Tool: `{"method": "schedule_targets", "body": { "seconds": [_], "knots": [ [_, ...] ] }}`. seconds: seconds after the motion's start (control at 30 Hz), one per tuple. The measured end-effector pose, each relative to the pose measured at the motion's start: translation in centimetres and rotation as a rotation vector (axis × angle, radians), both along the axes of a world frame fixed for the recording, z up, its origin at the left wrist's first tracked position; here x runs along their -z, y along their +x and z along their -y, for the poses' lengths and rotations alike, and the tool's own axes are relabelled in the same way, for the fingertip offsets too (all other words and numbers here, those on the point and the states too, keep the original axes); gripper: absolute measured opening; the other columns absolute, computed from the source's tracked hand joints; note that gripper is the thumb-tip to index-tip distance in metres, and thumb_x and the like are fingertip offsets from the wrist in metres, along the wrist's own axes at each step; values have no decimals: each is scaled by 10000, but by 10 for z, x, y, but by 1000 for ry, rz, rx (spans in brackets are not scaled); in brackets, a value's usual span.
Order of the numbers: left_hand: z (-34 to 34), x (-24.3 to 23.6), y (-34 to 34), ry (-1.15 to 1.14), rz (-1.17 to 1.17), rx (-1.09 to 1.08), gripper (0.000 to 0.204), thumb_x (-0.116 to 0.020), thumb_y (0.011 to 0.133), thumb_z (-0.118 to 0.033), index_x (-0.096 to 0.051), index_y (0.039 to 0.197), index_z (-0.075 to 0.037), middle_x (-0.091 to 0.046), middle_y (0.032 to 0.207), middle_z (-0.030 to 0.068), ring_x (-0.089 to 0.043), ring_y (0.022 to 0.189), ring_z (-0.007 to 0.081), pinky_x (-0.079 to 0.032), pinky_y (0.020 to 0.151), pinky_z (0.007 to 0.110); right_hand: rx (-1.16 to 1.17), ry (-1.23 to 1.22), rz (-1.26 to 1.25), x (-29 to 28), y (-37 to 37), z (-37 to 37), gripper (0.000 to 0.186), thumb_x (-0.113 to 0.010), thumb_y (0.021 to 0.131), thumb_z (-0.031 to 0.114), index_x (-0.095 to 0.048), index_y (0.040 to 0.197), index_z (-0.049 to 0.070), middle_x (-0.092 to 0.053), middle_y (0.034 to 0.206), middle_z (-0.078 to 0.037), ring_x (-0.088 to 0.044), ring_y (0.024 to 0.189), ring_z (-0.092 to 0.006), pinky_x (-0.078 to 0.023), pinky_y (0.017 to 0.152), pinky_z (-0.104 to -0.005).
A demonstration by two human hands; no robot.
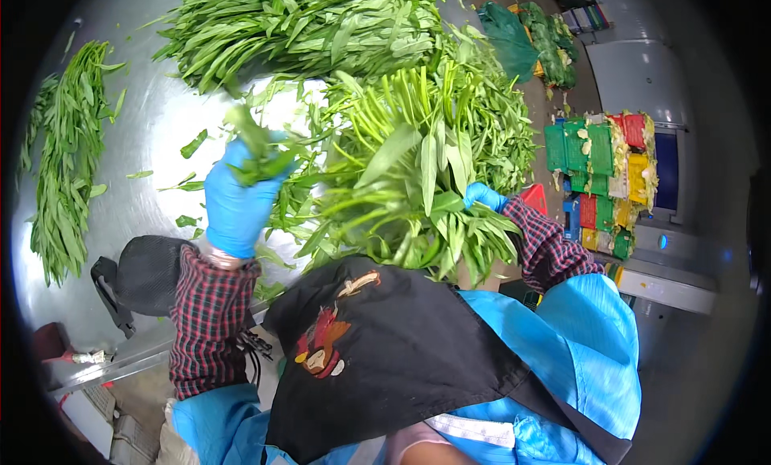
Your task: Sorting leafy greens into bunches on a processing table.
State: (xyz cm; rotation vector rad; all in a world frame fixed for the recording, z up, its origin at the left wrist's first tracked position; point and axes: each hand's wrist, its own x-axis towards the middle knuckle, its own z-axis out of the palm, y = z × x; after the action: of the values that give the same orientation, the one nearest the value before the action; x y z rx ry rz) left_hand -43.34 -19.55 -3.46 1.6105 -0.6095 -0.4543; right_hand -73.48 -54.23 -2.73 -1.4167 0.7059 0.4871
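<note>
My left hand, in a blue glove, is closed on a few leaves of water spinach above the metal table; both are slightly blurred. My right hand, also gloved in blue, is wrapped round a big bunch of water spinach. The bunch's pale cut stems point up and to the left, and its leaves hide part of the right hand. Beyond it lies a large heap of the same greens. Loose leaves are scattered beside my left hand.
On the table's left lies a long row of greens. A black mesh pouch rests at the near edge. Stacked coloured crates and a green net sack stand on the floor to the right.
</note>
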Motion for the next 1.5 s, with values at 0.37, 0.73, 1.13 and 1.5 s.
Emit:
{"method": "schedule_targets", "body": {
  "seconds": [0.37, 0.73, 1.13, 1.5],
  "knots": [
    [62, -39, -21, -462, 743, 576, 222, -618, 807, -192, -611, 1028, -172, -627, 1026, 28, -590, 811, 218, -475, 741, 336, -74, 419, -347, 11, -6, -75, 67, -687, 737, 86, -708, 770, 32, -689, 752, -76, -641, 682, -175, -521, 664, -301],
    [21, 54, 23, 646, 233, 559, 697, -727, 783, -350, -455, 1347, -42, -486, 1322, 232, -485, 1224, 362, -390, 1027, 383, 126, 428, -497, -8, -82, -54, 80, -704, 723, 79, -706, 765, 10, -690, 750, -95, -649, 676, -188, -525, 649, -310],
    [72, 15, -2, 154, 356, 322, 201, -540, 884, -96, -642, 1055, -118, -648, 999, 90, -641, 891, 223, -499, 786, 334, 114, 299, -587, 61, -130, -17, 100, -723, 708, 71, -704, 760, -13, -691, 748, -115, -659, 668, -202, -528, 633, -320],
    [7, -9, -36, 5, 529, 526, 254, -666, 792, -184, -645, 1036, -116, -600, 798, 48, -565, 612, 176, -466, 553, 311, 148, 250, -639, 101, -171, -5, 121, -740, 694, 64, -702, 755, -34, -691, 746, -134, -667, 662, -215, -532, 618, -329]
  ]
}}
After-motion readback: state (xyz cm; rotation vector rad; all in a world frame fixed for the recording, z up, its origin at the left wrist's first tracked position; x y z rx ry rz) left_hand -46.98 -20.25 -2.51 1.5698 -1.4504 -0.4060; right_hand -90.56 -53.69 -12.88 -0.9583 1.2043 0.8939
